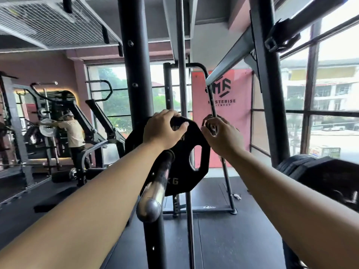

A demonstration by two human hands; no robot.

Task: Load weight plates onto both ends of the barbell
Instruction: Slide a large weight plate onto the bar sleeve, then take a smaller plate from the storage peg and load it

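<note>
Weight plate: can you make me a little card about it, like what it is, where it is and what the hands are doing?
thing: black weight plate, marked KG
where: on the chrome barbell sleeve, well in from its rounded end
left hand: grips the plate's top edge
right hand: curled at the plate's upper right edge; whether it grips is unclear
nearby: more black plates at the right

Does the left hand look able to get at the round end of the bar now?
Probably yes. The left hand grips the weight plate at its top; the bar end juts bare toward the camera, with nothing covering it.
</note>
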